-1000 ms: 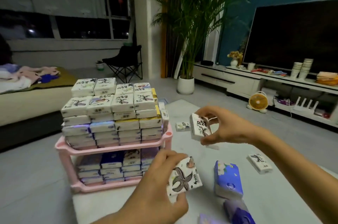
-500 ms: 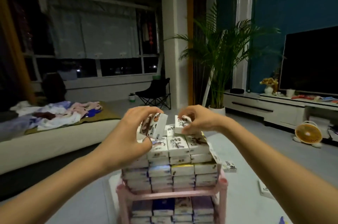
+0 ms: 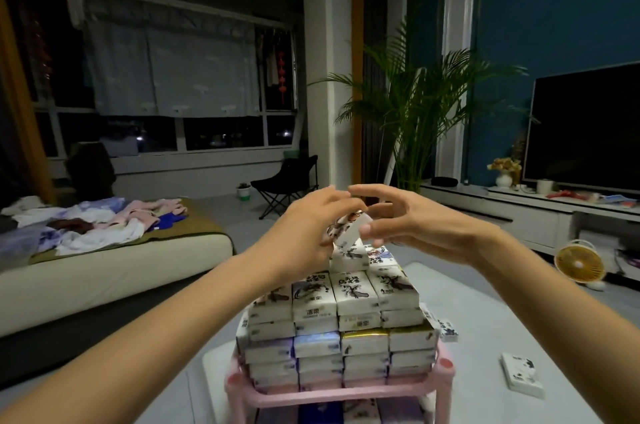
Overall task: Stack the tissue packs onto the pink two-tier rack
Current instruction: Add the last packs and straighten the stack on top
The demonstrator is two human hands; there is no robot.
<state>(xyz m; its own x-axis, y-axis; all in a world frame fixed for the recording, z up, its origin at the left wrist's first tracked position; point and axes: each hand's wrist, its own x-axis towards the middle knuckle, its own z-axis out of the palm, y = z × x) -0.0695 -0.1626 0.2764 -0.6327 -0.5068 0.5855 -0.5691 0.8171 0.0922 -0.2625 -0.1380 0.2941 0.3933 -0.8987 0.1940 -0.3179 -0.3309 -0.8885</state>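
Both hands have drawn together since half a second ago. Fingers of the left hand point(image 3: 308, 233) pinch a white printed plastic-wrapped tissue pack point(image 3: 346, 233), tilted above the pile point(image 3: 346, 319) at 12 o'clock of the pink plastic two-tier rack point(image 3: 346, 393), probably to seat it. The right hand point(image 3: 415, 226) has its fingers spread wide, apparently steadying the pack.

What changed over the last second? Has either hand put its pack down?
Both hands rose from the mat to the top of the stack. The right hand has let go of the second pack, which apparently now lies on the top layer; its fingers are spread. The left hand still grips the tilted pack above the stack. The pink rack stayed put.
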